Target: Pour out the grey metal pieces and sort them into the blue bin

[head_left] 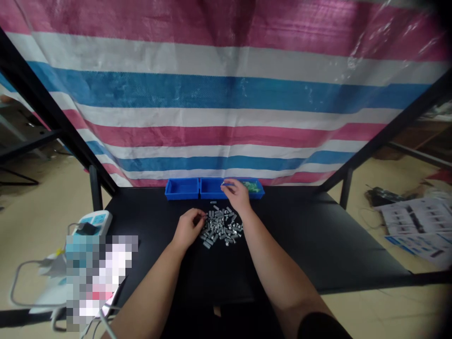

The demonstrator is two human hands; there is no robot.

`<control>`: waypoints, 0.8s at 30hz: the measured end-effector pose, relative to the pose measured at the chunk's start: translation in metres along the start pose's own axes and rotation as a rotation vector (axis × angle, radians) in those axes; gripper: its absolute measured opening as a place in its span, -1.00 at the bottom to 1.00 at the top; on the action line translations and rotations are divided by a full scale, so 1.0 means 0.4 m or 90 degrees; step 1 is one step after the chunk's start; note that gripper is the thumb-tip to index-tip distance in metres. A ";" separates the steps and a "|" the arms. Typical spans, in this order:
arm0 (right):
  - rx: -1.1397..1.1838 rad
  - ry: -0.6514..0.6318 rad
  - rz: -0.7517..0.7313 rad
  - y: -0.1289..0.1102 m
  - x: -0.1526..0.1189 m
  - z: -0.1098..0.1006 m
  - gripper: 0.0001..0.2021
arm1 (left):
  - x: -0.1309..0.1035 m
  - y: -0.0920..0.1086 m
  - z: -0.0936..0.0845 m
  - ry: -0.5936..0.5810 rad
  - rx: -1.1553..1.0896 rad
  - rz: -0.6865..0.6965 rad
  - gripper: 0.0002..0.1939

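A heap of small silvery metal cylinders (219,228) lies loose on the black tabletop (212,278). At its left edge is my left hand (187,228), thumb and fingers pinched together; whatever is between them is too small to make out. My right hand (238,194) is raised over the blue bins, in front of the divide between the middle bin (211,196) and the right bin (260,190). Its fingertips pinch what looks like a small silvery metal piece (223,183). Greenish items (252,187) fill part of the right bin. One cylinder (213,202) lies apart, behind the heap.
A left blue bin (181,196) adjoins the middle one. A white power strip (102,219) with a plug and cables sits at the table's left edge, beside a blurred-out item (102,278). Striped sheeting (226,94) hangs behind; black frame posts (370,141) flank the table.
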State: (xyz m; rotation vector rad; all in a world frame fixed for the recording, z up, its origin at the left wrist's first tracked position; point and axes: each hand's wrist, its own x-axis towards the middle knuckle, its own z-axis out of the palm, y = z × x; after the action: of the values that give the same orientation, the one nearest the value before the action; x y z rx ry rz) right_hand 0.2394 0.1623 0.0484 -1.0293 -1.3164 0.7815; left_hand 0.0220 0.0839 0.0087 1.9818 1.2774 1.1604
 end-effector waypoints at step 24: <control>-0.467 -0.358 0.073 -0.015 -0.053 -0.109 -0.92 | 0.264 0.073 0.048 0.053 0.057 0.033 -0.77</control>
State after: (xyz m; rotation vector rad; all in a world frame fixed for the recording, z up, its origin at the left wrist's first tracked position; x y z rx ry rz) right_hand 0.2792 0.1339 0.0473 -1.5317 -2.1336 0.7073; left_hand 0.0726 0.1673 0.0622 2.0617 1.3489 1.2419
